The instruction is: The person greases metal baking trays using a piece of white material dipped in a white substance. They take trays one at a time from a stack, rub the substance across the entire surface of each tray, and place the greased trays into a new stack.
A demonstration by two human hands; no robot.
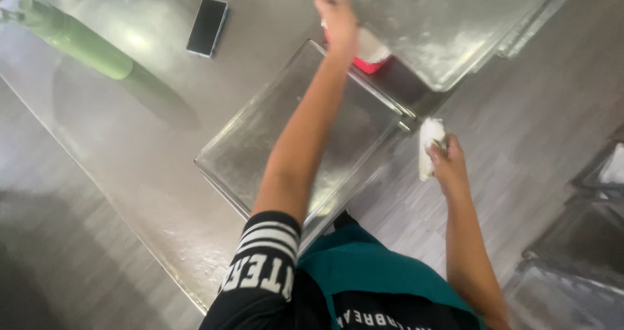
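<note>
Head view, looking straight down. I'm reaching my left hand (338, 19) forward and closing its fingers on the near edge of the raised metal tray (448, 24) at the top of the frame; the tray is tilting up, clear of the tabletop (117, 141). Right under that hand, a red container with a white top (369, 52) is showing, partly hidden by my wrist and by the tray edge, so I can't tell whether my fingers are touching it too. My left forearm is crossing over a stack of flat metal trays (273, 141) that is sitting on the tabletop with its corner hanging past the tabletop edge. I'm holding my right hand (447, 164) lower and to the right, off the tabletop and over the grey plank floor (520, 109), fingers clamping on a crumpled white cloth (429, 145); the cloth is sticking up out of my fist, just beside the corner of the stacked trays, not visibly touching them. Far left on the tabletop, a green bottle (78, 40) is lying on its side, and a dark phone (207, 26) is lying flat near it, both well apart from my hands. At the right edge, more dark trays (585, 239) are sitting low by the floor, blurred. My teal apron (364, 265) is filling the bottom.
</note>
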